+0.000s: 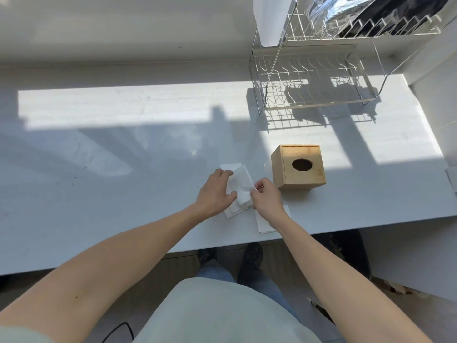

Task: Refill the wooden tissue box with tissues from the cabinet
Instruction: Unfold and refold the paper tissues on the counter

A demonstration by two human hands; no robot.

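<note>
A wooden tissue box (pixel 298 166) with an oval hole in its top stands on the white table (pixel 111 169), just right of my hands. A small stack of white tissues (pixel 241 184) lies on the table in front of me. My left hand (pixel 215 191) presses on the stack's left side, thumb and fingers around it. My right hand (pixel 265 194) pinches the right edge of the top tissue. One more white tissue (pixel 263 225) lies flat under my right wrist, near the table's front edge.
A two-tier wire dish rack (pixel 314 78) stands at the back right, with a white container (pixel 270 21) and a shiny foil bag (pixel 346 13) on top. A wall (pixel 435 107) borders the table's right side. My legs and feet show below the front edge.
</note>
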